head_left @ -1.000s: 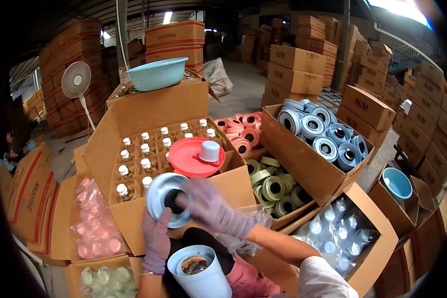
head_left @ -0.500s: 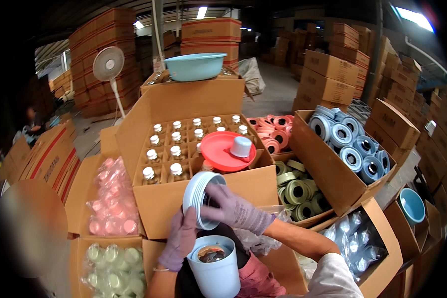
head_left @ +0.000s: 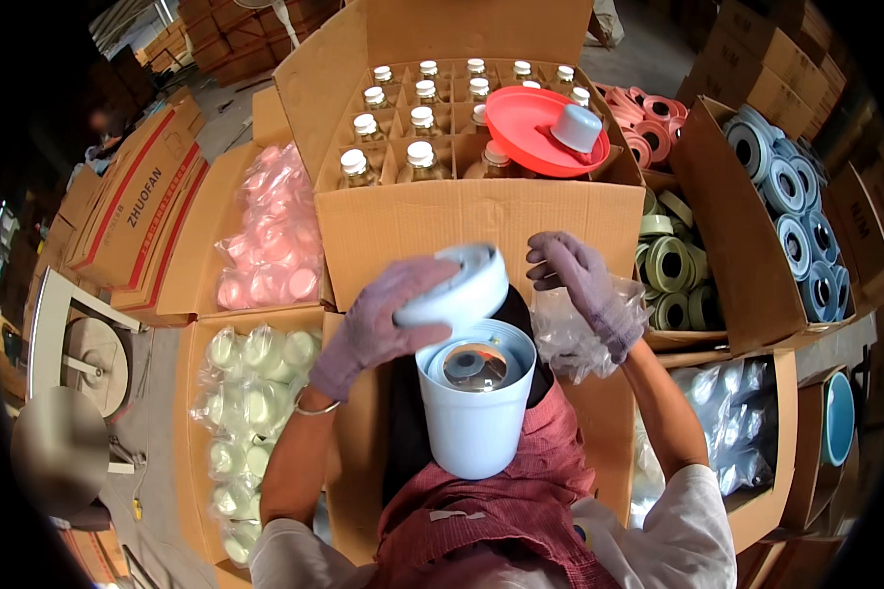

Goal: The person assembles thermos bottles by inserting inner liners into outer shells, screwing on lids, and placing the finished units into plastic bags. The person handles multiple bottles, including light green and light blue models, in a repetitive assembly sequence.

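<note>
Pale blue plastic makes up both pieces that matter at the centre of the frame: a thick ring (head_left: 481, 280), somewhat blurred, and a cylindrical container (head_left: 475, 427) just below it. The left hand (head_left: 388, 309) has the ring clamped by its left side, fingers over the top and thumb beneath. The ring is tilted, its face turned toward the upper right, and lies above and a little left of the container's mouth. In the picture its lower edge meets the far left part of that rim; whether the two touch, I cannot tell.

The container's long axis runs up and down the frame, close to upright, with its round mouth facing up around a shiny liner (head_left: 473, 367). It sits at the lap, on or against maroon cloth (head_left: 521, 491), with neither hand on it. The left hand is nearer to the mouth. The right hand (head_left: 581, 290) hangs apart to the upper right of the container, fingers loosely curled and holding nothing, just beside a crumpled clear plastic bag (head_left: 560, 336).
</note>
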The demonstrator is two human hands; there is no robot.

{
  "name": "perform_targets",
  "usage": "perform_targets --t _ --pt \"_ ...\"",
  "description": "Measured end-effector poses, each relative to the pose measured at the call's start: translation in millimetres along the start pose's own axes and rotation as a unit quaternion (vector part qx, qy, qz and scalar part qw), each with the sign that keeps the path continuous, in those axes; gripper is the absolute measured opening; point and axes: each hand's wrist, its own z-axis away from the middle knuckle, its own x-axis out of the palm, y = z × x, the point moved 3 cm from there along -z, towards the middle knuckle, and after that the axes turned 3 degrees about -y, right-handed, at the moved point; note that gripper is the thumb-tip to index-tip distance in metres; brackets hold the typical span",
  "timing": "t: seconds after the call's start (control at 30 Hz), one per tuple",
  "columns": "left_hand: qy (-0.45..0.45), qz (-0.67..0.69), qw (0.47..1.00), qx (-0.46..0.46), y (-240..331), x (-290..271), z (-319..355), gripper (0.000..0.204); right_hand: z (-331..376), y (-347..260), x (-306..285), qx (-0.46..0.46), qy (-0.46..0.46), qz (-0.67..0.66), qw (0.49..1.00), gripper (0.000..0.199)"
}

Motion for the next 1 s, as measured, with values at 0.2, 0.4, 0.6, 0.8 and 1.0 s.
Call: perform_targets --t 0.2,0.4,0.6,0.8,1.0 --pt "-0.12 0.055 0.983 0.127 -4.2 19.0 3.6 0.069 15.0 23.0 48.4 -0.19 -0.092 -0.005 0.978 0.038" --pt "-0.143 0.049 0.968 0.202 8.1 27.9 -5.4 0.078 46.0 18.5 59.2 -0.168 -0.049 0.054 0.983 0.048" --pt "-0.13 -0.082 0.985 0.08 32.0 45.7 10.4 0.081 14.3 57.3 55.6 -0.184 -0.178 -0.114 0.96 0.05" --pt "0.053 0.249 0.961 -0.111 -36.7 52.4 36.7 0.048 49.3 12.9 72.3 -0.316 -0.04 0.167 0.933 0.047" --pt "0.117 0.295 0.933 -0.17 -33.9 145.5 62.7 0.051 171.0 -38.3 59.7 -0.14 -0.041 0.479 0.866 0.055"
